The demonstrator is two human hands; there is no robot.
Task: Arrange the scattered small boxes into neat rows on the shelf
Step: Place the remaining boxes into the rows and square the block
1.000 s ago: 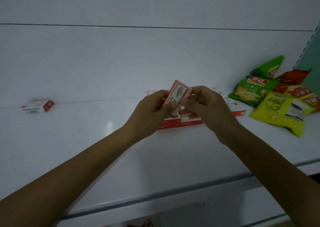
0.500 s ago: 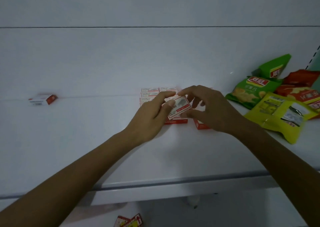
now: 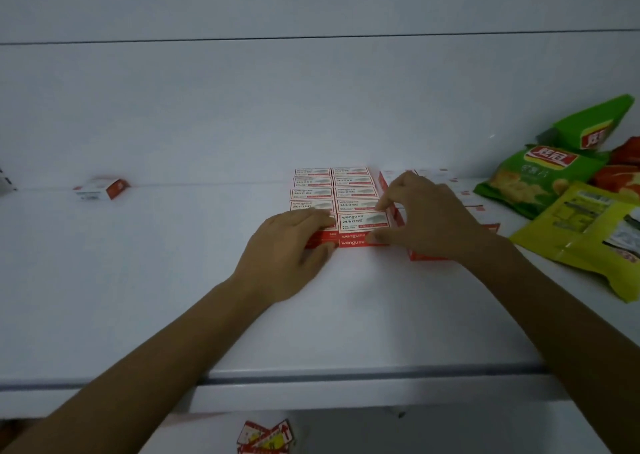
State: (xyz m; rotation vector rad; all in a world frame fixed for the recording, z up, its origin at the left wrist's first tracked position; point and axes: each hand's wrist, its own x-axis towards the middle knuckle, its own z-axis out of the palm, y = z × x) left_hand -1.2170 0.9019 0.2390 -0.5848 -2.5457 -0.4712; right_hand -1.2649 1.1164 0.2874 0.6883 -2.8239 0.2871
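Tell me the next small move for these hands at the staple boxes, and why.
Probably let go: the right hand pinches the front staple box, which sits flush in its column, with the left hand flat beside it. A stray box far left on the shelf looks like the next one to fetch.

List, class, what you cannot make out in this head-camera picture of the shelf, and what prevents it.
Head view:
1. Boxes right of the rows: mostly hidden behind the right hand, which pinches the front box.
2. Lone box at left: print too blurred to read.
3. Yellow packet: cut off by the right edge.
4. Front-left box: top covered by the left hand.
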